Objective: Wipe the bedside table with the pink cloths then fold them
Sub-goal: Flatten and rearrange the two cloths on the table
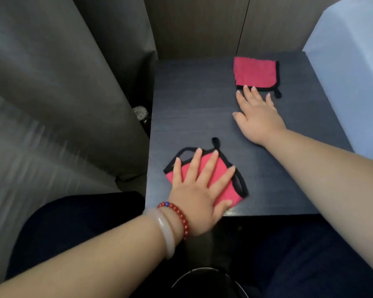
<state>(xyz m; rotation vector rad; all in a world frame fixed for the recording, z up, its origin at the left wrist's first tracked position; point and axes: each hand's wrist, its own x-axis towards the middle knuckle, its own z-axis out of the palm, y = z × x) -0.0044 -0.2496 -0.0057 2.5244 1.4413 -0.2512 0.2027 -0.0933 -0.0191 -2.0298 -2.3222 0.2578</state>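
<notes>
Released, both: my left hand [199, 190] lies flat on the near pink cloth [222, 179] at 7 o'clock on the table [202, 104]; my right hand [259, 117] fingertips touch the folded cloth [255, 73] at 1. Uneven pressure could unravel folds.

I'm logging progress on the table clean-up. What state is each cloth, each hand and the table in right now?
near pink cloth: folded, flat under the left hand.
far pink cloth: folded square, flat near the back edge.
left hand: open, fingers spread, pressing the near cloth.
right hand: open, flat, fingertips at the far cloth's edge.
bedside table: dark top, holding only the cloths.
</notes>
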